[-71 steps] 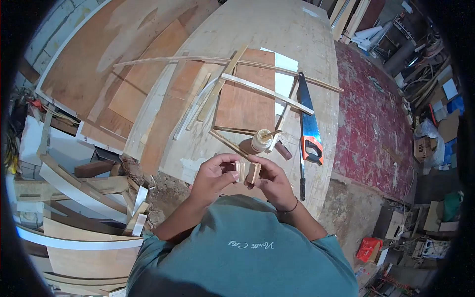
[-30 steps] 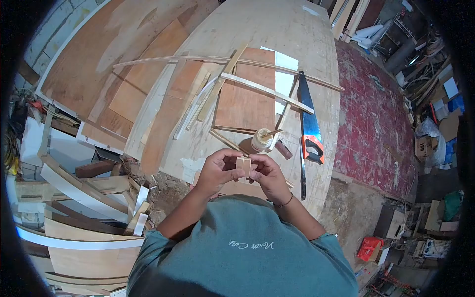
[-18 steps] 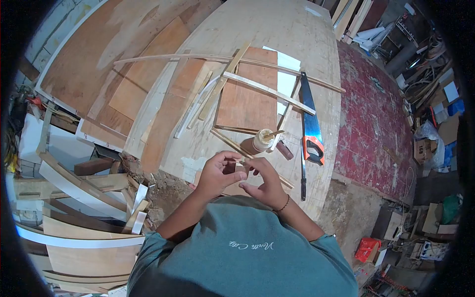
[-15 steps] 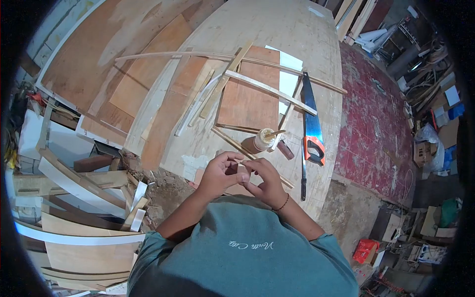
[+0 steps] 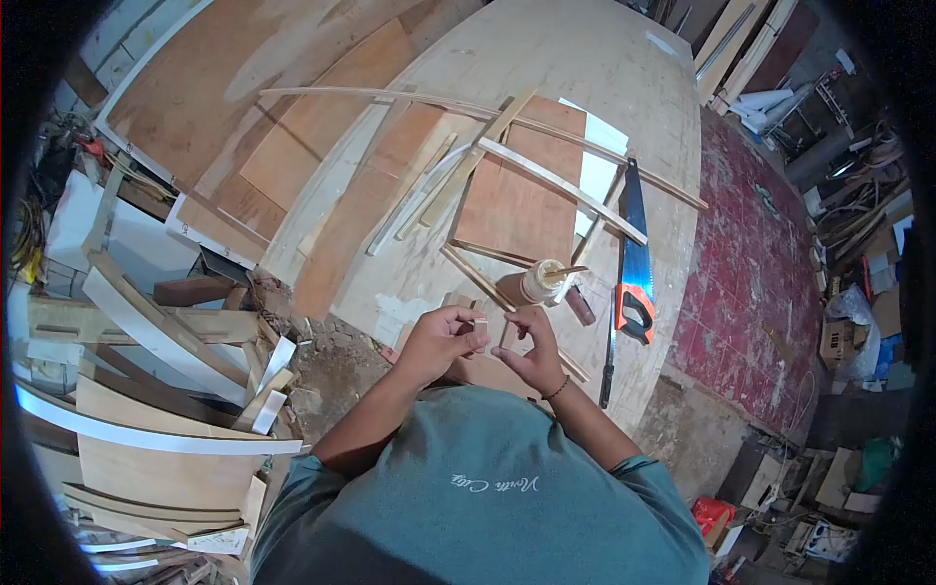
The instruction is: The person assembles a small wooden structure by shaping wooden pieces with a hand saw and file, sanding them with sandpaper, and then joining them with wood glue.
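Note:
My left hand (image 5: pixel 439 346) is closed, pinching a small piece of wood (image 5: pixel 480 328) between thumb and fingers. Just to its right, my right hand (image 5: pixel 536 353) has its thumb and curled fingers apart, with no held thing that I can make out. The two hands are separated by a narrow gap, low over the near edge of the plywood table (image 5: pixel 390 283). Beyond my right hand stands an open jar (image 5: pixel 538 283) with a stick (image 5: pixel 573 270) resting across its mouth. A dark reddish block (image 5: pixel 580 304) lies beside the jar.
A handsaw (image 5: pixel 636 253) with an orange and black handle lies on the right. Thin wooden strips (image 5: pixel 561 190) cross over a brown board (image 5: pixel 522 200) and a white sheet (image 5: pixel 603 171). Curved offcuts (image 5: pixel 161 331) are piled at left. A red floor (image 5: pixel 741 263) borders the table.
My hands have moved apart; the right hand's fingers have come away from the small piece, which stays in my left hand. The whole view has shifted slightly.

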Motion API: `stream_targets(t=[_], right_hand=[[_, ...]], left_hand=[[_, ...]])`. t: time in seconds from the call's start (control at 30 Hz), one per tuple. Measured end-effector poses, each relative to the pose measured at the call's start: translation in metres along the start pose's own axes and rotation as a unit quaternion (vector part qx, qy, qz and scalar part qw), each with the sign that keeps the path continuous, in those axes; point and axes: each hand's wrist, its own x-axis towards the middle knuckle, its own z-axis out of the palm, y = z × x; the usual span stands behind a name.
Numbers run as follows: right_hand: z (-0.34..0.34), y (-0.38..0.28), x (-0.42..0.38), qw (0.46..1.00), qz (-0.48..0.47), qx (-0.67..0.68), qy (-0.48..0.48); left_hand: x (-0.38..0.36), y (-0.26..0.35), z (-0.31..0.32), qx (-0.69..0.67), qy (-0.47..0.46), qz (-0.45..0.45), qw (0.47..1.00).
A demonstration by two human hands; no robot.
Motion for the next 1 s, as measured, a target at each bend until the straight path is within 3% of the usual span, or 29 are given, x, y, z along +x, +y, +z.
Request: stream_targets(t=[0.03, 0.1, 0.27, 0.33, 0.4, 0.57, 0.67, 0.7, 0.8, 0.83, 0.9, 1.0], right_hand=[[0.001, 0.022, -0.007, 1.0, -0.003, 0.001, 0.001], [0.003, 0.068, -0.026, 0.984, 0.102, -0.126, -0.07], [0.011, 0.142, -0.058, 0.955, 0.058, -0.281, -0.079], [0.012, 0.132, -0.056, 0.944, 0.066, -0.317, -0.061], [0.012, 0.11, -0.056, 0.948, 0.091, -0.305, 0.021], [-0.01, 0.058, -0.028, 0.97, 0.058, -0.229, 0.049], [-0.028, 0.016, -0.011, 0.989, 0.122, -0.007, 0.08], [-0.034, 0.002, -0.006, 0.989, 0.124, -0.009, 0.086], [-0.049, -0.038, 0.002, 0.998, 0.059, 0.015, -0.002], [-0.052, -0.05, 0.005, 0.998, 0.061, 0.014, 0.004], [-0.053, -0.07, 0.01, 0.999, -0.047, -0.014, -0.002], [-0.054, -0.086, 0.013, 0.997, -0.052, -0.05, 0.005]], left_hand=[[0.001, 0.001, -0.002, 0.003, 0.0, 0.002, 1.0], [-0.001, -0.001, -0.004, -0.029, -0.013, 0.001, 1.0], [0.003, -0.008, -0.012, -0.113, -0.039, -0.041, 0.992], [0.003, -0.007, -0.011, -0.139, -0.047, -0.059, 0.987], [0.002, -0.004, -0.007, -0.153, -0.057, -0.068, 0.984], [0.007, -0.01, -0.006, -0.178, -0.093, -0.075, 0.977], [0.01, -0.008, 0.002, -0.2, -0.118, -0.084, 0.969], [0.01, -0.006, 0.005, -0.208, -0.126, -0.084, 0.966], [0.012, -0.001, 0.014, -0.203, -0.132, -0.086, 0.966], [0.013, 0.002, 0.017, -0.201, -0.137, -0.089, 0.966], [0.013, 0.008, 0.023, -0.208, -0.156, -0.095, 0.961], [0.014, 0.016, 0.032, -0.215, -0.16, -0.104, 0.958]])
